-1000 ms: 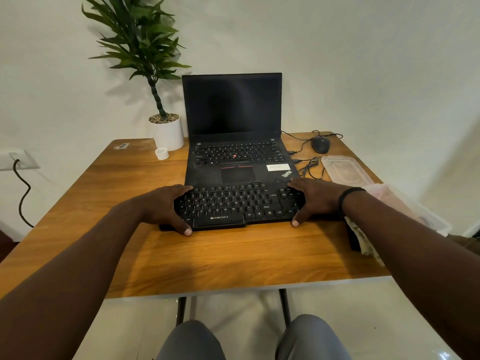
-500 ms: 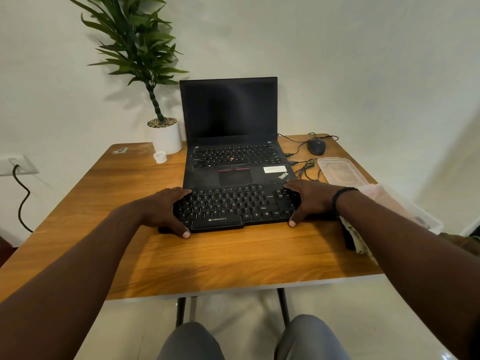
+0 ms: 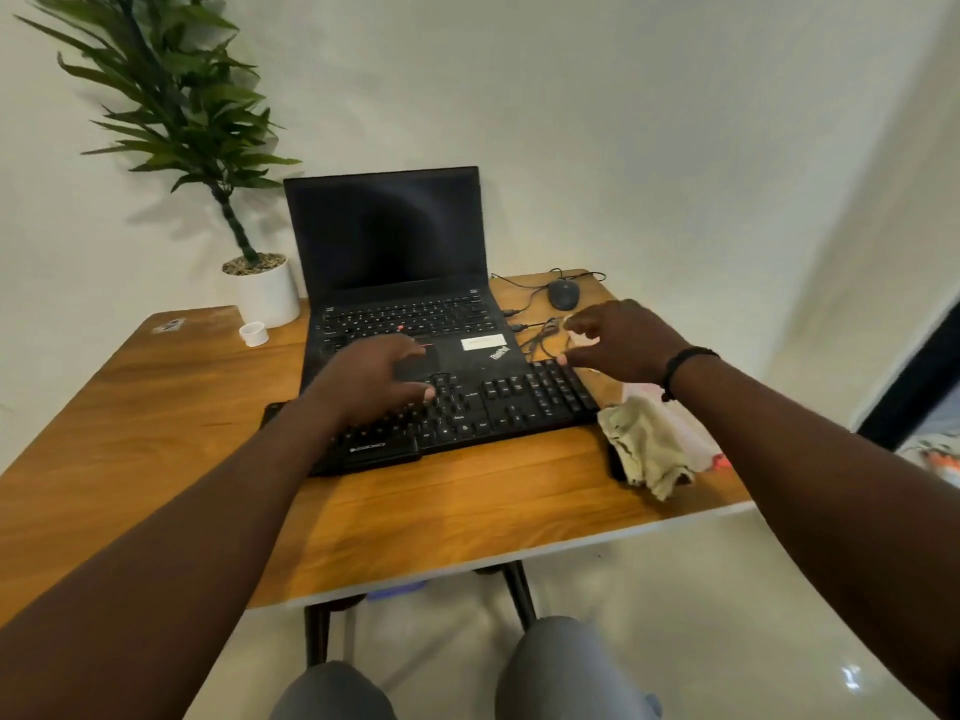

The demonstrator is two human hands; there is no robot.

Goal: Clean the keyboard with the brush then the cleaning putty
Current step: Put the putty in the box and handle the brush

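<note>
Two hands over the keyboard (image 3: pixel 467 413), which lies on the counter (image 3: pixel 156 407) w/ its far edge on the open laptop (image 3: pixel 395 283). Left hand (image 3: pixel 374 379) hovers above the left-centre keys, fingers loosely curled, empty; right hand (image 3: pixel 618 340) at 3 o'clock of the laptop, fingers spread, empty. Crumpled cloth (image 3: pixel 644 444) sits just beside the keyboard's 3 o'clock end; mouse (image 3: pixel 563 293) near 1 o'clock.
</note>
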